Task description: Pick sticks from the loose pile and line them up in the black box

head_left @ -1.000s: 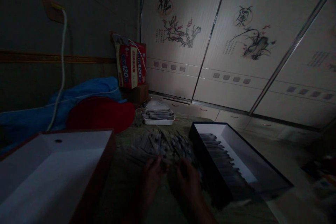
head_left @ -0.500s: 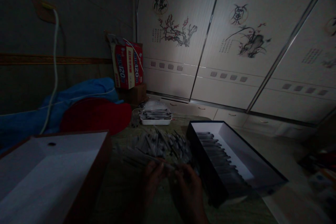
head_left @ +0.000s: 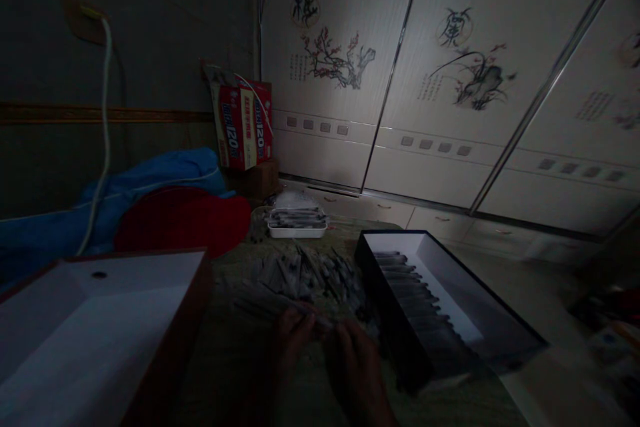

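Left hand: I am pinching the left end of a thin pen-like stick (head_left: 324, 321) between closed fingertips; this left hand (head_left: 291, 337) is sitting just below the middle of the frame.
Right hand: I am bringing the fingertips of my right hand (head_left: 361, 360) together on the stick's right end, though the dimness is hiding how firmly.
Stick: it is slanting slightly down to the right, bridging my two hands, at lower centre.
Pile: a loose heap of similar sticks (head_left: 285, 273) is lying just above my hands, pointing many ways.
Table: a greenish table (head_left: 310, 400) is spreading under everything at lower centre.
Dark box: an open dark box (head_left: 393, 310) is standing at lower right, and a row of sticks (head_left: 415, 293) is lying side by side along its left part.
Brown box: an open box (head_left: 135, 310) with white insides is filling the lower left.
Tray: a white tray (head_left: 299, 233) is holding more sticks beyond the pile.
Left side: a red round thing (head_left: 180, 220) is resting against blue cloth (head_left: 150, 170), and a pale cable (head_left: 106, 107) is hanging above.
Back: a red carton (head_left: 243, 127) is standing at upper centre-left, beside painted cupboard doors (head_left: 340, 13).
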Available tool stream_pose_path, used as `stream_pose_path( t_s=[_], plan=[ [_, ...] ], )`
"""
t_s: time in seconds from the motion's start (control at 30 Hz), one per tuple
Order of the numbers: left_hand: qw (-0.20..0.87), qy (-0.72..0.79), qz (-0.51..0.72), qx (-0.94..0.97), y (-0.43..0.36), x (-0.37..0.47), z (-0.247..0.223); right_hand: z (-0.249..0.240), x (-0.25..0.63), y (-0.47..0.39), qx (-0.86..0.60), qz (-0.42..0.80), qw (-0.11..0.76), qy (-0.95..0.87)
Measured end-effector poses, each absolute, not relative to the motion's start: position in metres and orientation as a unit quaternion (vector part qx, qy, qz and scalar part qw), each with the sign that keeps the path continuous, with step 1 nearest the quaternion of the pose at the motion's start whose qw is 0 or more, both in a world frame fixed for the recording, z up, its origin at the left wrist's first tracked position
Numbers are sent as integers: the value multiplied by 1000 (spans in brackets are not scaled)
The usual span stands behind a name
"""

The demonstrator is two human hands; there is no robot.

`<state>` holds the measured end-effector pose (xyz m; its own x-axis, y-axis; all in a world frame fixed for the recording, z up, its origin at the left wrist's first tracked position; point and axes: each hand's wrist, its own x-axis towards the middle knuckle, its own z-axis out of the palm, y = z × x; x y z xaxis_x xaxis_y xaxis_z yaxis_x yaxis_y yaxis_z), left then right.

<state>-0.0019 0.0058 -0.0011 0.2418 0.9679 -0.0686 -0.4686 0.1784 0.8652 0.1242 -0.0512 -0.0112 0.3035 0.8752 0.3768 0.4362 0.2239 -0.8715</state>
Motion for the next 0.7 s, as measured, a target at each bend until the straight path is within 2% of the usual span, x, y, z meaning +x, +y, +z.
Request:
stream_pose_path(
  t_s=[0.17,0.33,0.53,0.7],
  plan=[
    [684,338,522,381,3,-1,0,-21,129,-54,-606,127,547,-563],
    [677,354,527,372,3,-3,4,-8,126,-54,-599,169,508,-596],
    [690,340,516,377,7,-2,-6,-27,132,-52,-605,96,509,-605],
    [679,352,519,382,7,-3,-5,-29,130,-54,-611,101,499,-607]
  ],
)
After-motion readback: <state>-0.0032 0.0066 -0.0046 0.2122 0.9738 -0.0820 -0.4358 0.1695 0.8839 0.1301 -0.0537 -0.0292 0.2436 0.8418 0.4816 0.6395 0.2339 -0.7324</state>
